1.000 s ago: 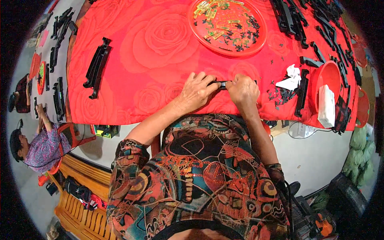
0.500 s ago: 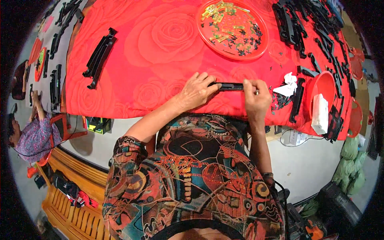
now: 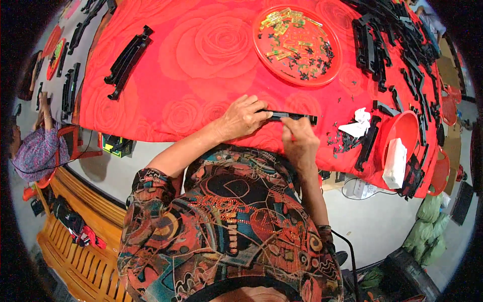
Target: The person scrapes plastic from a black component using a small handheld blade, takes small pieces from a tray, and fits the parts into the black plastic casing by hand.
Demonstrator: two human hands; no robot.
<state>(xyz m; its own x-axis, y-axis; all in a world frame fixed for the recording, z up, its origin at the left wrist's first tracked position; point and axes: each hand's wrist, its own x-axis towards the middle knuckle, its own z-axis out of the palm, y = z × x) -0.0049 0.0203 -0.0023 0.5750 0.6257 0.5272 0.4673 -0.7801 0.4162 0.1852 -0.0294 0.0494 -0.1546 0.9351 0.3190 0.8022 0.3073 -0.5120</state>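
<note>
A narrow black plastic bar [image 3: 308, 119] lies crosswise just above the red cloth near the table's front edge. My left hand [image 3: 244, 118] grips its left end, fingers wrapped round it. Over the middle of the bar, my right hand [image 3: 301, 140] has thumb and forefinger pinched together against its near side. Whatever that pinch holds is too small to make out. Beyond my hands stands a round red tray [image 3: 294, 80] with yellow clear strips and small dark pieces in it. More dark bits [image 3: 338, 143] are scattered right of my right hand, beside a crumpled white tissue [image 3: 360, 123].
Several black bars [image 3: 129, 60] lie at the table's left, and a large heap of them [image 3: 370, 48] at the far right. A red bowl [image 3: 402, 126] and a white tissue pack [image 3: 395, 163] sit near the right corner. Another person [image 3: 40, 151] works at a table on the left.
My right hand has shifted left, from the bar's right end to its middle, uncovering that end. My left hand keeps its grip. The view has turned slightly.
</note>
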